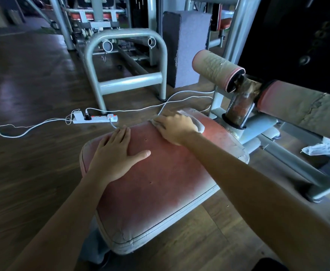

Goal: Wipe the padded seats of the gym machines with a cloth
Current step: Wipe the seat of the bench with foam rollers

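Note:
A worn red padded seat [160, 184] with grey piping fills the middle of the view. My left hand [117, 153] lies flat on its near left part, fingers spread, holding nothing. My right hand [175, 128] presses a pale cloth [198, 122] onto the seat's far edge; the cloth shows beyond my fingers and knuckles and is mostly hidden under the palm.
Two worn roller pads [217, 69] [305, 108] on a rusty post [240, 106] stand right of the seat. A white power strip [95, 118] with cables lies on the wooden floor to the left. A grey metal frame [125, 75] stands behind it. Crumpled plastic [324, 147] hangs at right.

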`<state>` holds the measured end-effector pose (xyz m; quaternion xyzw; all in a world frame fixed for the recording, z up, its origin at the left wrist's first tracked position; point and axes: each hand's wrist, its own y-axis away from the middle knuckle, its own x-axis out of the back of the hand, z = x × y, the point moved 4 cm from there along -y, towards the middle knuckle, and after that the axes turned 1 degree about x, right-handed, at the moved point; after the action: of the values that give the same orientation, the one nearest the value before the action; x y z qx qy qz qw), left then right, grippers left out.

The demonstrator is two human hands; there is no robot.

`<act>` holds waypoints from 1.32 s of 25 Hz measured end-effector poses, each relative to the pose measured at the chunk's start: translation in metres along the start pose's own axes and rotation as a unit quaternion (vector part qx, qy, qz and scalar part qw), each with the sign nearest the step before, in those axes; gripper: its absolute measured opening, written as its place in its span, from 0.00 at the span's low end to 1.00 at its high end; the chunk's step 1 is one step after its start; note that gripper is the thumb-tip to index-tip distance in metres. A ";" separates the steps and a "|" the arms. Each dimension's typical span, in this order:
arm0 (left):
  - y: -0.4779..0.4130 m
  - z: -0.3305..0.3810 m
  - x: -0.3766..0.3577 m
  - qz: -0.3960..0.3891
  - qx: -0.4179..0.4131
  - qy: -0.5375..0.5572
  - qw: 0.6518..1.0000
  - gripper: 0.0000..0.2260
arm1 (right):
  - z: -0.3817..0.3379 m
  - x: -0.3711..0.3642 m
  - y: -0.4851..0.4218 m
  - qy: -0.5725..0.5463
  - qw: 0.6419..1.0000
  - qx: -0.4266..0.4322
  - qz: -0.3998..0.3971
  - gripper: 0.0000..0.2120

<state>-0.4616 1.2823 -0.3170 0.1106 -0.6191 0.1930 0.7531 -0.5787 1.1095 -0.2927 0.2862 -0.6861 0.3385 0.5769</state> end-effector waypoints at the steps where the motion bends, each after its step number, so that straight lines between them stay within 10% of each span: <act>1: 0.000 0.000 0.001 0.000 -0.001 -0.003 1.000 0.47 | -0.001 0.000 0.014 -0.024 0.998 0.044 0.024 0.18; 18: -0.018 0.102 -0.015 -0.089 -0.045 -0.003 0.995 0.34 | 0.089 0.018 0.169 -0.136 0.966 -0.150 0.159 0.18; 26: -0.049 0.127 -0.034 -0.038 -0.028 -0.014 0.999 0.35 | 0.134 0.043 0.139 -0.255 0.944 -0.200 0.056 0.19; 33: -0.051 0.126 -0.044 0.029 -0.047 -0.050 0.997 0.39 | 0.137 0.030 0.165 -0.265 0.930 -0.223 0.126 0.16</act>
<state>-0.5589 1.1787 -0.3296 0.0669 -0.6674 0.1798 0.7195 -0.7950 1.1003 -0.3002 0.1412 -0.9022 0.1586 0.3753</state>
